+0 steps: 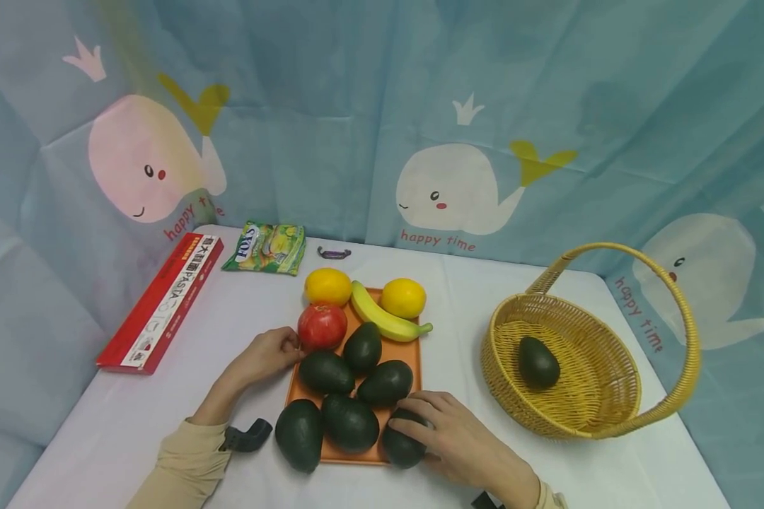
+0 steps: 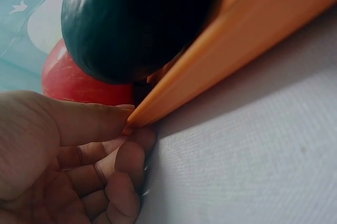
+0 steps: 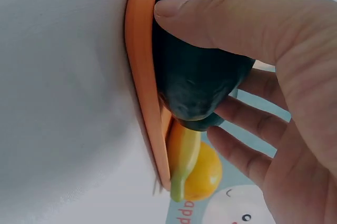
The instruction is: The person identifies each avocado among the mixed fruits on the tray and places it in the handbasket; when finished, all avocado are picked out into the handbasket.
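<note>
At the tray's left edge, my left hand [image 1: 264,360] pinches the rim of the orange tray [image 2: 195,76] between thumb and fingers. My right hand [image 1: 452,431] curls round a dark green avocado [image 3: 205,76] at the tray's near right corner, thumb on one side and fingers on the other. Several more avocados [image 1: 350,423] crowd the near part of the tray. Beyond them lie a red pomegranate-like fruit [image 1: 322,326], a banana [image 1: 385,316] and two lemons [image 1: 404,297], one at each side of the far end.
A yellow wicker basket [image 1: 496,382] with a tall handle stands at the right, holding one avocado [image 1: 538,362]. On the left lies a red pasta box [image 1: 162,304]. A green candy bag [image 1: 267,247] and a small purple object [image 1: 334,254] lie near the back curtain.
</note>
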